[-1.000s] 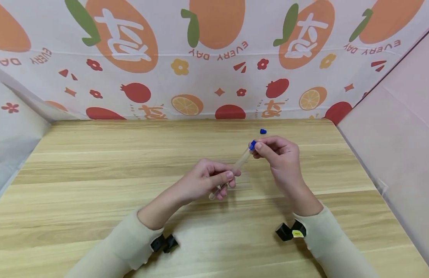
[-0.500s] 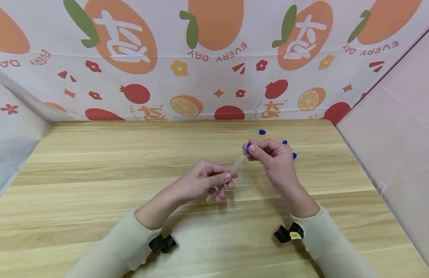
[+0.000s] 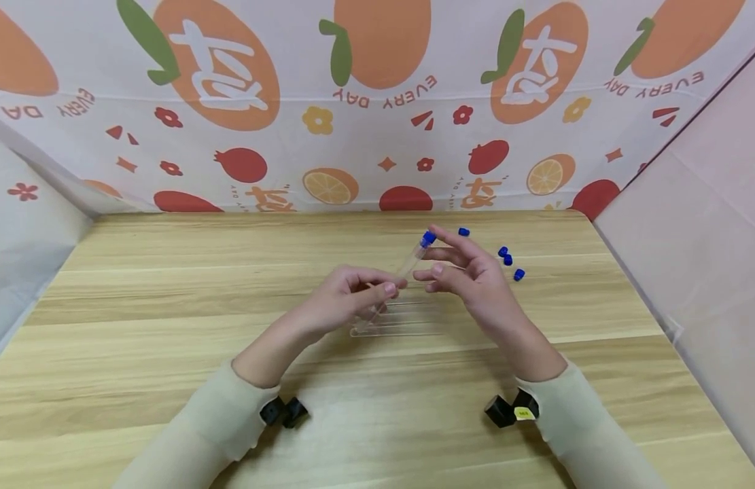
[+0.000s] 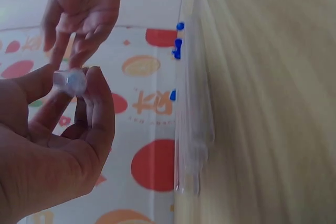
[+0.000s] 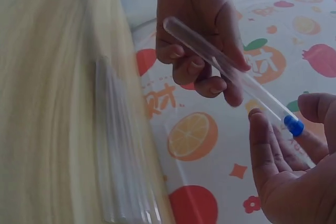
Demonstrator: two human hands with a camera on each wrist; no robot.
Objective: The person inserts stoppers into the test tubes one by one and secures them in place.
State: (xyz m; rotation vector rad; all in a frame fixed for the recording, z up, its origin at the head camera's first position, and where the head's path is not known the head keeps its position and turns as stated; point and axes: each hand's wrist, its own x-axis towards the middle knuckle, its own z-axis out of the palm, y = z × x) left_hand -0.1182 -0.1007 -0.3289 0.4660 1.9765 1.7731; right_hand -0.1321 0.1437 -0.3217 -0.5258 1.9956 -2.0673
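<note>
My left hand (image 3: 343, 302) pinches a clear test tube (image 3: 412, 259) between thumb and fingers. The tube slants up to the right, a blue stopper (image 3: 428, 239) in its upper end. My right hand (image 3: 484, 285) has its fingers spread beside that end, and the index fingertip reaches the stopper. In the right wrist view the tube (image 5: 202, 48) shows nearly whole, with its stopper (image 5: 294, 125) near the right fingers. The left wrist view looks at the rounded end of the tube (image 4: 73, 81). Several more clear test tubes (image 3: 408, 333) lie side by side on the table below the hands.
Several loose blue stoppers (image 3: 520, 274) lie on the wooden table (image 3: 169, 285) behind and right of the right hand. A fruit-print cloth (image 3: 377, 136) hangs along the back edge. Black devices (image 3: 501, 411) sit on both wrists.
My right thumb and fingers have let go of the stopper and spread apart. The tube's stoppered end has risen a little. The left hand has shifted slightly up and left.
</note>
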